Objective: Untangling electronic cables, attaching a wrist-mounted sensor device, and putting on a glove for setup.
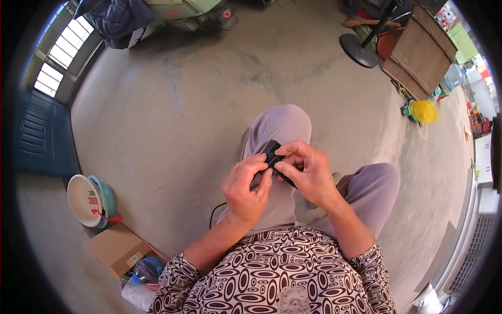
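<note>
Between my two hands, above my raised knee, is a small black object (272,153) with a blocky end. Its exact kind is too small and too covered to make out. My left hand (244,186) pinches it from the left, thumb and fingertips pressed on its side. From the right, my right hand (308,172) grips it between thumb and forefinger, with the other fingers curled. A dark strip of it shows under the right thumb. Beside my left wrist a thin black cord (213,212) curves down along my thigh.
On the left stand two nested basins (83,201), a cardboard box (117,248) and plastic bags (138,293). A scooter (193,13) is parked at the far left. At the far right are a black round stand base (358,51), a wooden board (421,52) and a yellow bag (423,111).
</note>
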The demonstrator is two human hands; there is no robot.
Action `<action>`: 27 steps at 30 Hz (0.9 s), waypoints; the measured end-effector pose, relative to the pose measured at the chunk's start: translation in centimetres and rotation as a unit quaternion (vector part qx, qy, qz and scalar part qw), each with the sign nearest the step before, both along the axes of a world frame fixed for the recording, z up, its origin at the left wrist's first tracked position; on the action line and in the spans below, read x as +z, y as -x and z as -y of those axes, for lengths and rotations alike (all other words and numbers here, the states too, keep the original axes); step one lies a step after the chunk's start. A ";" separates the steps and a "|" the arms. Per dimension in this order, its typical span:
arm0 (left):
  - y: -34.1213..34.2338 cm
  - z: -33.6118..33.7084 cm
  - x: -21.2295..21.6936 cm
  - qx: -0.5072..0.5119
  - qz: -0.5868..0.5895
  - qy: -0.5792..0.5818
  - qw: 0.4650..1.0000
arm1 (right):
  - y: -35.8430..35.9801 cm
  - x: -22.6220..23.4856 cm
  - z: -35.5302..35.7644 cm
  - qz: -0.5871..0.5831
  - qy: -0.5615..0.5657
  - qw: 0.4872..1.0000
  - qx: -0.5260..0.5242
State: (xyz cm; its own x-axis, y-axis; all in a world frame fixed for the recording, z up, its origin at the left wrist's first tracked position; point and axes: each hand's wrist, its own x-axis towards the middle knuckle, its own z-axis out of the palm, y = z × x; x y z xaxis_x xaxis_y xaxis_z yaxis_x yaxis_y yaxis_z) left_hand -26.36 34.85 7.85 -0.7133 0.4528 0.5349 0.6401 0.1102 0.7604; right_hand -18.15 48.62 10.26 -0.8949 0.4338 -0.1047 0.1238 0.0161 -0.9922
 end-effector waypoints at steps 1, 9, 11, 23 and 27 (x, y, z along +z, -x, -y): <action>0.0 0.0 0.1 0.003 0.000 -0.004 1.000 | -0.1 0.3 0.1 0.000 -0.016 1.000 -0.002; 0.2 -0.1 0.3 0.002 -0.044 0.011 0.999 | 0.1 1.0 -1.1 0.025 -0.113 0.989 0.095; 0.1 -0.3 0.3 0.001 -0.043 0.013 0.999 | 0.2 0.9 -0.8 0.003 -0.052 0.997 0.060; 0.3 -0.1 0.3 -0.003 -0.063 0.017 0.998 | 0.5 0.9 -0.6 0.010 -0.072 0.996 0.058; 0.4 -0.1 0.1 -0.010 -0.061 0.019 0.998 | 0.4 -0.3 -0.6 -0.001 -0.065 0.997 0.044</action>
State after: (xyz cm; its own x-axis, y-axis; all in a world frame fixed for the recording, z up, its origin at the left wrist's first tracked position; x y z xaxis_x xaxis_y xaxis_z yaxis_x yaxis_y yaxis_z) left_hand -26.75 34.95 8.00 -0.6353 0.4875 0.5990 0.7293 0.1236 0.6729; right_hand -18.56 49.26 9.96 -0.9302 0.3635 -0.0508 0.1142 0.1552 -0.9813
